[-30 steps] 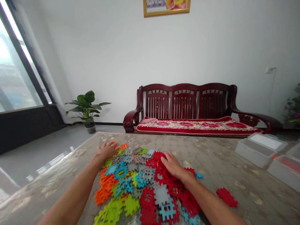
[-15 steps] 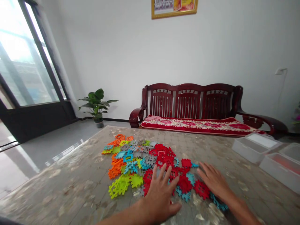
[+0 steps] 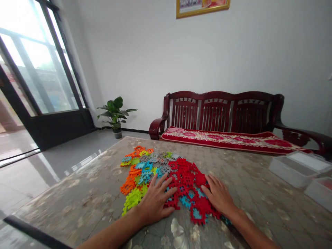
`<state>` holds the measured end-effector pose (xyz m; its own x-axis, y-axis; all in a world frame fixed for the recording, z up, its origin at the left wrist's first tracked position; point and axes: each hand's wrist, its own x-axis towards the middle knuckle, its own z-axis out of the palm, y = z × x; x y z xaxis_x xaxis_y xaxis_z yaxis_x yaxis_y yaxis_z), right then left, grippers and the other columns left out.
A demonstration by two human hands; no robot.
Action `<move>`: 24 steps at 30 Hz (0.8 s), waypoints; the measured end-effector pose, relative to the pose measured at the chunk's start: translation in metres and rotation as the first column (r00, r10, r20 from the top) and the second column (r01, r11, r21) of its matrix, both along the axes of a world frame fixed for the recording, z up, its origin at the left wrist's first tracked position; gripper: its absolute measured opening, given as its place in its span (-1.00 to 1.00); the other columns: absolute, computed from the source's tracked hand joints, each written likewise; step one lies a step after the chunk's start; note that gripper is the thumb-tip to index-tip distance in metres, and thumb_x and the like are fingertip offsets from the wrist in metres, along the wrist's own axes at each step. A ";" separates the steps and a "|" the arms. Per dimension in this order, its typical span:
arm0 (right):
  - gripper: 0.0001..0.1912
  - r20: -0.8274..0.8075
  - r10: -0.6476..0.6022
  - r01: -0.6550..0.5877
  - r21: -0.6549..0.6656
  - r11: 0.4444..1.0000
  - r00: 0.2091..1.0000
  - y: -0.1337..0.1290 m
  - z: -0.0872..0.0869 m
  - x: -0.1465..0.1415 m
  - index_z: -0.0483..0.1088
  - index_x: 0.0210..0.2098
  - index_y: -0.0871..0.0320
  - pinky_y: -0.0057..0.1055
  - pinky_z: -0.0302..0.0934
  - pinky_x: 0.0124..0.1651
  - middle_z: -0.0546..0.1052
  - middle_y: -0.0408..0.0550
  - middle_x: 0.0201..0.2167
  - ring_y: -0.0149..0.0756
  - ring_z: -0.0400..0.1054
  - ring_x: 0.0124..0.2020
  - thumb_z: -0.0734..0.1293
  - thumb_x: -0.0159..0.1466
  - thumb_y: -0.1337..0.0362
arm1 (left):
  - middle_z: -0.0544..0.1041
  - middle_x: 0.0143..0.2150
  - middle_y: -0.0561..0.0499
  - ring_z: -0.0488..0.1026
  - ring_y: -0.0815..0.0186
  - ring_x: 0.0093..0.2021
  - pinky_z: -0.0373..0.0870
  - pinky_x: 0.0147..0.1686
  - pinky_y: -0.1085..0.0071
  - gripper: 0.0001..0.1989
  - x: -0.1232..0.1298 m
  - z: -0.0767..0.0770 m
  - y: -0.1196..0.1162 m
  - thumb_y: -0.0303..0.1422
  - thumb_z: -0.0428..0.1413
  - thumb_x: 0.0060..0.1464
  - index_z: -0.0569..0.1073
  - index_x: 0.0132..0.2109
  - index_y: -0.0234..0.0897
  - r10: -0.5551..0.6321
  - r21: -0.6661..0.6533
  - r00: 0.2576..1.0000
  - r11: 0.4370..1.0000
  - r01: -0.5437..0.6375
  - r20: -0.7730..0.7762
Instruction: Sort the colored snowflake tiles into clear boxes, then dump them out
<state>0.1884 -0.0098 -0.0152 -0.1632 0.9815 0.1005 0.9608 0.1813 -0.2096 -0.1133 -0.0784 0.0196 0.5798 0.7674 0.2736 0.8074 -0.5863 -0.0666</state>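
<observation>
A flat heap of plastic interlocking pieces with toothed edges lies on the table. Red pieces [image 3: 188, 180] fill its right side, with some blue pieces [image 3: 185, 201] among and under them. Lime green pieces [image 3: 132, 199] and orange pieces [image 3: 129, 183] make up the left side, with grey pieces [image 3: 164, 168] toward the middle. My left hand [image 3: 157, 199] rests palm down with spread fingers on the pieces between the green and the red. Flat against the right edge of the red pieces lies my right hand [image 3: 218, 193], fingers stretched out.
The table has a patterned cover [image 3: 85, 207]. Clear plastic boxes [image 3: 293, 169] stand at its right edge. Beyond it are a dark red wooden bench [image 3: 212, 110] and a potted plant [image 3: 114, 114]. A dark bar [image 3: 33, 231] crosses the lower left corner.
My left hand has shifted left over the pieces. My right hand has moved inward against the red pieces, which now lie closer together. The view has turned slightly left.
</observation>
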 end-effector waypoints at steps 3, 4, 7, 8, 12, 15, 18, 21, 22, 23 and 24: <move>-0.31 -0.002 0.012 -0.012 -0.029 1.000 1.000 0.002 0.003 -0.011 0.14 0.37 0.23 -0.04 -0.15 0.41 0.16 0.11 0.40 -0.01 -0.02 0.42 0.07 0.37 -0.02 | 0.22 0.40 -0.06 0.09 -0.14 0.39 -0.08 0.29 -0.32 -0.41 -0.023 0.000 0.005 -0.06 0.15 0.16 0.27 0.31 0.07 -0.006 0.018 1.000 1.000 0.006 -0.011; -0.30 -0.002 0.017 -0.017 -0.041 0.999 1.000 0.003 0.004 -0.014 0.13 0.37 0.24 -0.03 -0.15 0.42 0.16 0.11 0.40 0.00 -0.04 0.42 0.07 0.37 -0.03 | 0.22 0.40 -0.06 0.09 -0.14 0.38 -0.07 0.29 -0.30 -0.41 -0.031 0.000 0.006 -0.04 0.13 0.17 0.26 0.31 0.07 -0.003 0.022 1.000 1.000 0.003 -0.012; -0.29 0.001 0.045 -0.045 -0.068 0.997 0.999 0.005 0.008 -0.022 0.11 0.38 0.26 -0.04 -0.18 0.42 0.12 0.09 0.41 0.00 -0.07 0.43 0.05 0.37 -0.02 | 0.26 0.38 -0.04 0.14 -0.09 0.36 -0.08 0.32 -0.23 -0.42 -0.053 -0.002 0.010 0.00 0.10 0.20 0.27 0.31 0.07 0.002 0.040 1.000 0.999 -0.001 -0.020; -0.29 0.002 0.054 -0.054 -0.073 0.996 0.999 0.006 0.008 -0.024 0.11 0.38 0.26 -0.04 -0.18 0.42 0.12 0.09 0.42 0.00 -0.07 0.43 0.05 0.37 -0.01 | 0.27 0.37 -0.03 0.17 -0.07 0.35 -0.10 0.33 -0.21 -0.44 -0.060 -0.003 0.012 0.00 0.09 0.20 0.28 0.31 0.07 0.003 0.052 1.000 0.999 -0.002 -0.019; -0.30 0.002 0.067 -0.067 -0.069 0.995 0.998 0.011 0.009 -0.033 0.13 0.37 0.27 -0.06 -0.17 0.42 0.13 0.11 0.41 0.02 -0.05 0.42 0.06 0.37 -0.01 | 0.30 0.36 0.00 0.20 0.01 0.33 -0.21 0.38 -0.13 -0.48 -0.082 -0.007 0.017 -0.01 0.10 0.20 0.34 0.26 0.06 0.015 0.110 1.000 0.994 -0.016 0.014; -0.30 -0.015 0.087 -0.088 -0.042 0.995 0.996 0.015 0.005 -0.037 0.16 0.36 0.27 -0.06 -0.18 0.42 0.15 0.13 0.40 0.02 -0.04 0.42 0.07 0.37 -0.02 | 0.31 0.35 0.02 0.19 0.02 0.34 -0.27 0.40 -0.09 -0.50 -0.094 -0.005 0.020 0.00 0.12 0.19 0.37 0.24 0.08 0.046 0.101 0.999 0.994 -0.048 0.024; -0.31 -0.079 0.119 -0.119 -0.002 0.993 0.990 0.019 0.000 -0.034 0.18 0.34 0.28 -0.07 -0.16 0.42 0.18 0.15 0.38 0.00 0.01 0.41 0.07 0.37 0.00 | 0.33 0.35 0.05 0.19 0.04 0.35 -0.27 0.41 -0.08 -0.55 -0.102 0.001 0.022 -0.05 0.13 0.19 0.40 0.21 0.10 0.115 0.057 0.993 0.992 -0.116 0.031; -0.35 -0.163 0.118 -0.112 0.049 0.993 0.979 0.026 -0.003 -0.021 0.24 0.31 0.24 -0.10 -0.09 0.40 0.25 0.13 0.35 -0.07 0.09 0.37 0.04 0.38 0.02 | 0.29 0.37 0.03 0.16 0.02 0.37 -0.23 0.40 -0.11 -0.58 -0.098 0.009 0.020 -0.11 0.12 0.20 0.41 0.19 0.06 0.169 0.047 0.983 0.984 -0.172 0.067; -0.37 -0.188 0.112 -0.100 0.068 0.993 0.976 0.029 -0.003 -0.016 0.27 0.30 0.22 -0.11 -0.07 0.39 0.28 0.12 0.34 -0.09 0.12 0.36 0.03 0.39 0.02 | 0.26 0.39 0.01 0.14 0.00 0.38 -0.22 0.39 -0.13 -0.57 -0.092 0.012 0.020 -0.12 0.11 0.20 0.41 0.20 0.03 0.172 0.053 0.982 0.983 -0.177 0.083; -0.38 -0.210 0.099 -0.083 0.083 0.993 0.973 0.032 -0.004 -0.009 0.29 0.28 0.21 -0.11 -0.05 0.38 0.30 0.11 0.32 -0.10 0.14 0.34 0.02 0.39 0.02 | 0.24 0.40 -0.01 0.12 -0.02 0.39 -0.21 0.38 -0.15 -0.56 -0.083 0.015 0.020 -0.11 0.09 0.21 0.40 0.21 0.01 0.164 0.058 0.982 0.984 -0.170 0.096; -0.38 -0.229 0.084 -0.064 0.095 0.993 0.970 0.035 -0.004 -0.003 0.32 0.26 0.21 -0.11 -0.03 0.37 0.33 0.11 0.30 -0.10 0.17 0.33 0.02 0.39 0.02 | 0.21 0.41 -0.03 0.10 -0.03 0.39 -0.20 0.38 -0.16 -0.54 -0.071 0.018 0.020 -0.10 0.08 0.21 0.38 0.23 -0.02 0.149 0.058 0.983 0.986 -0.155 0.104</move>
<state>0.1852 0.0257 -0.0191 -0.1972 0.9534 0.2284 0.8708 0.2774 -0.4060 -0.1841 -0.0580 0.0373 0.4256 0.8229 0.3764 0.8912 -0.4534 -0.0163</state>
